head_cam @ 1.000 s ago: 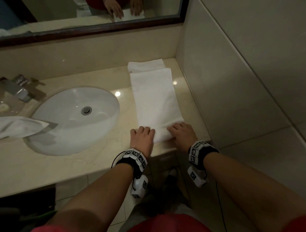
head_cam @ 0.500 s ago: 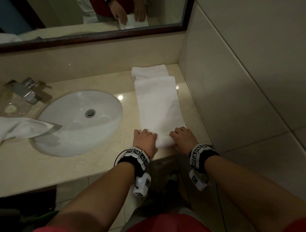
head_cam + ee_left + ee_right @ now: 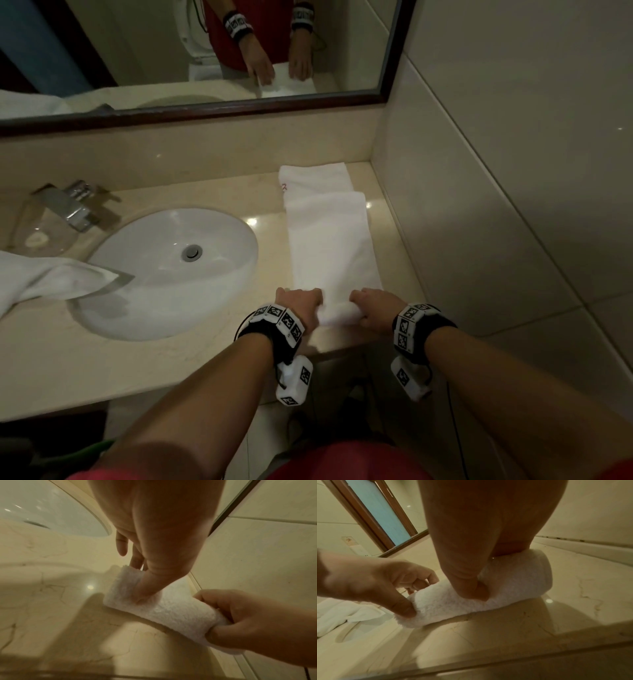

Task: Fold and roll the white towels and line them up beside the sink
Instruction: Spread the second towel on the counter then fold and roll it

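Folded towel: a long white strip on the marble counter right of the sink, stretching from the front edge toward the mirror; its near end is wound into a short roll
Loose towel: far left, crumpled, one corner draped over the sink rim
Faucet: chrome, behind the basin at left
Sink: white oval basin set in the counter
Left hand: fingers curled over the roll's left end, thumb tucked against its near side, gripping it
Right hand: curled round the roll's right end, thumb pressed into the pile, holding it
Second towel: flat under the strip's far end, a small red mark at its left edge
Mirror: dark-framed, above the backsplash
Wall: tiled, just right of the towel
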Available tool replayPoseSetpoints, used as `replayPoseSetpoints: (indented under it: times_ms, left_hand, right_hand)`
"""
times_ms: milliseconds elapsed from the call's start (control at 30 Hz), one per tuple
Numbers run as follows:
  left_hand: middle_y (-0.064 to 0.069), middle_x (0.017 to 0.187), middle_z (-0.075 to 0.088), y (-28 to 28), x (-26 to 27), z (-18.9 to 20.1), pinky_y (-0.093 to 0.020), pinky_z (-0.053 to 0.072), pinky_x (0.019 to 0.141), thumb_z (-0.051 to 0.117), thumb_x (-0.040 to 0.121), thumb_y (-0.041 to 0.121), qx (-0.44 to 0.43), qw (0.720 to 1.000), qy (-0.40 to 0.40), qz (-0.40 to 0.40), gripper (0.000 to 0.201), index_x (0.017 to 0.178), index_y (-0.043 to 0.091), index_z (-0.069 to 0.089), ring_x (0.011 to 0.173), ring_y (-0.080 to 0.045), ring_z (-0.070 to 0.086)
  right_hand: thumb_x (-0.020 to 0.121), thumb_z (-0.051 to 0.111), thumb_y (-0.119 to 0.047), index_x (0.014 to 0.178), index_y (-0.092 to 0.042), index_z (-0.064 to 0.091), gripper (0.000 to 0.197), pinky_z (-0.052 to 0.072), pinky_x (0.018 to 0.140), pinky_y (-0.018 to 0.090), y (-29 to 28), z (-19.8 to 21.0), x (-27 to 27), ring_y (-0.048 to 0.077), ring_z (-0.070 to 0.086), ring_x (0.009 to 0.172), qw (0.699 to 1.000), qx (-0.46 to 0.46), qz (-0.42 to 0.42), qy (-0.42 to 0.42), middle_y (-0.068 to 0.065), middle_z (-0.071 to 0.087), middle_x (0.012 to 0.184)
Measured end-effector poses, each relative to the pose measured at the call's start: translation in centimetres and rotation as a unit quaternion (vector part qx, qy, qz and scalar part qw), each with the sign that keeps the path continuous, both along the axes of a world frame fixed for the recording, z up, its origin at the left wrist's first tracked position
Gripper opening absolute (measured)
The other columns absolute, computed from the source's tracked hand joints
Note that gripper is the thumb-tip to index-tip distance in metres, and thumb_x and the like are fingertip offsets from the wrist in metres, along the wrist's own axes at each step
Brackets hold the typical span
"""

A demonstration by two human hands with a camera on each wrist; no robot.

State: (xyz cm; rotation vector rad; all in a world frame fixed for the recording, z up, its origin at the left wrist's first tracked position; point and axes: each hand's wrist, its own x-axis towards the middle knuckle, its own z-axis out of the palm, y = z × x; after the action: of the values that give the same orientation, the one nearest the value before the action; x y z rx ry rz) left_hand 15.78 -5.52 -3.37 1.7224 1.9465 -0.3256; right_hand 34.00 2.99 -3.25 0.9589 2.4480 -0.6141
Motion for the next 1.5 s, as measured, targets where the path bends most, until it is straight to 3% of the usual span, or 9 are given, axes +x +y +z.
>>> replayPoseSetpoints:
  times_ms: [200, 467, 667, 800, 933, 1100, 1267, 1367, 1500]
  left_hand:
    - [0.004, 0.103, 0.065, 1.3, -1.5, -0.1, -0.028, 0.048, 0.078, 0.061, 0.081, 0.015, -0.018, 0.989, -0.103, 0.105, 0.029, 0.103, 0.031, 0.053, 0.093, -0.021, 0.062]
    - [-0.002, 0.103, 0.062, 3.3, -3.6, -1.2, -0.023, 0.041, 0.071, 0.061, 0.086, 0.012, -0.068, 0.972, -0.176, 0.136, 0.022, 0.106, 0.021, 0.058, 0.089, -0.017, 0.057]
    - [-0.003, 0.109, 0.064, 4.3, -3.6, -1.8, -0.020, 0.040, 0.072, 0.056, 0.090, 0.009, -0.083, 0.981, -0.149, 0.091, 0.026, 0.115, 0.014, 0.064, 0.093, -0.015, 0.057]
    - [0.007, 0.115, 0.066, 4.6, -3.6, -1.8, -0.024, 0.050, 0.083, 0.060, 0.089, 0.022, -0.064, 0.989, -0.097, 0.094, 0.022, 0.108, 0.029, 0.069, 0.103, -0.015, 0.062]
    - [0.011, 0.109, 0.067, 4.4, -3.2, -1.6, -0.027, 0.050, 0.087, 0.060, 0.090, 0.028, -0.035, 0.992, -0.062, 0.103, 0.017, 0.103, 0.033, 0.069, 0.101, -0.014, 0.063]
    - [0.009, 0.099, 0.062, 3.8, -1.9, -0.7, -0.032, 0.047, 0.086, 0.052, 0.083, 0.012, 0.032, 0.990, -0.060, 0.120, 0.021, 0.085, 0.033, 0.057, 0.095, -0.017, 0.059]
    - [0.009, 0.089, 0.055, 2.6, -1.0, -0.8, -0.027, 0.035, 0.075, 0.050, 0.078, 0.000, 0.103, 0.990, -0.054, 0.082, 0.029, 0.076, 0.027, 0.062, 0.084, -0.016, 0.052]
    - [0.007, 0.094, 0.056, 1.7, -0.7, -1.4, -0.028, 0.032, 0.075, 0.049, 0.080, 0.001, 0.134, 0.989, -0.042, 0.054, 0.030, 0.085, 0.026, 0.066, 0.092, -0.020, 0.055]
    - [0.005, 0.107, 0.056, 0.2, 0.1, -1.8, -0.036, 0.031, 0.082, 0.048, 0.088, 0.018, 0.180, 0.983, 0.011, 0.037, 0.025, 0.107, 0.028, 0.059, 0.102, -0.022, 0.051]
  right_hand:
    - [0.089, 0.058, -0.028, 0.117, -0.012, 0.043, 0.036, 0.047, 0.077, 0.037, 1.9, 0.4, -0.7, 0.030, 0.058, 0.094, 0.998, -0.035, -0.046, -0.005, 0.014, 0.059, 0.111]
    - [0.094, 0.046, -0.021, 0.123, -0.010, 0.056, 0.033, 0.044, 0.090, 0.037, 4.3, -0.3, -2.2, 0.030, 0.054, 0.108, 0.998, -0.056, -0.029, -0.015, 0.013, 0.050, 0.122]
    - [0.090, 0.049, -0.021, 0.116, -0.018, 0.056, 0.028, 0.048, 0.084, 0.036, 5.3, -0.9, -2.3, 0.026, 0.059, 0.099, 0.997, -0.065, -0.030, -0.025, 0.007, 0.062, 0.111]
    - [0.086, 0.046, -0.016, 0.100, -0.021, 0.043, 0.015, 0.048, 0.073, 0.037, 5.6, -1.2, -2.4, 0.025, 0.057, 0.083, 0.997, -0.056, -0.049, -0.019, 0.003, 0.057, 0.093]
    - [0.087, 0.046, -0.017, 0.095, -0.022, 0.045, 0.009, 0.048, 0.073, 0.035, 5.4, -1.2, -2.2, 0.023, 0.056, 0.082, 0.998, -0.039, -0.034, -0.021, 0.003, 0.056, 0.094]
    - [0.090, 0.053, -0.024, 0.105, -0.020, 0.060, 0.017, 0.046, 0.083, 0.034, 4.7, -1.1, -1.0, 0.022, 0.052, 0.098, 0.997, 0.068, 0.020, 0.027, 0.002, 0.054, 0.109]
    - [0.089, 0.054, -0.022, 0.099, -0.018, 0.061, 0.013, 0.039, 0.078, 0.035, 2.9, -0.6, -0.7, 0.023, 0.054, 0.092, 0.985, 0.157, 0.049, 0.056, 0.003, 0.058, 0.101]
    - [0.088, 0.056, -0.021, 0.095, -0.016, 0.063, 0.011, 0.042, 0.076, 0.038, 1.6, -0.7, -0.3, 0.026, 0.055, 0.088, 0.979, 0.190, 0.039, 0.065, 0.005, 0.061, 0.096]
    - [0.082, 0.056, -0.029, 0.105, -0.019, 0.060, 0.026, 0.042, 0.089, 0.038, 0.1, -1.3, 0.7, 0.025, 0.054, 0.096, 0.976, 0.202, 0.039, 0.078, 0.003, 0.060, 0.102]
